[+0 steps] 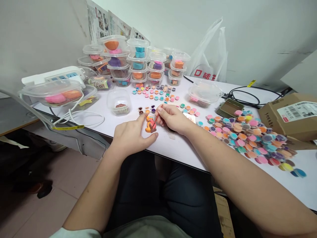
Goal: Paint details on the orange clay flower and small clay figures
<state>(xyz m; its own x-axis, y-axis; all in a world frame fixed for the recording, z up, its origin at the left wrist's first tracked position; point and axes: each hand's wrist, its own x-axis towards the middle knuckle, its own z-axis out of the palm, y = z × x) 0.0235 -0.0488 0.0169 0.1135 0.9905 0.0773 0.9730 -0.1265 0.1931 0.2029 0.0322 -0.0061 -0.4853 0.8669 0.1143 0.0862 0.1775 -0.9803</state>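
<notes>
A small painted figurine (150, 125) in orange, red and brown lies on the white table. My left hand (130, 134) is beside it, index finger at its upper edge and thumb at its lower edge, steadying it between them. Between the fingertips of my right hand (170, 117) is a thin paintbrush (156, 119), its tip at the figurine's right side. Just beyond the figurine stand several small open paint pots (153, 109) in brown, orange and purple. A clear tub (119, 103) with brownish contents stands left of them.
Stacked lidded tubs (137, 64) with coloured pieces line the back. Strips of paint pots (247, 134) heap up at the right, near a cardboard box (292, 115). A power strip (54, 76) and white cable (71, 115) lie left. A plastic bag (209, 56) stands behind.
</notes>
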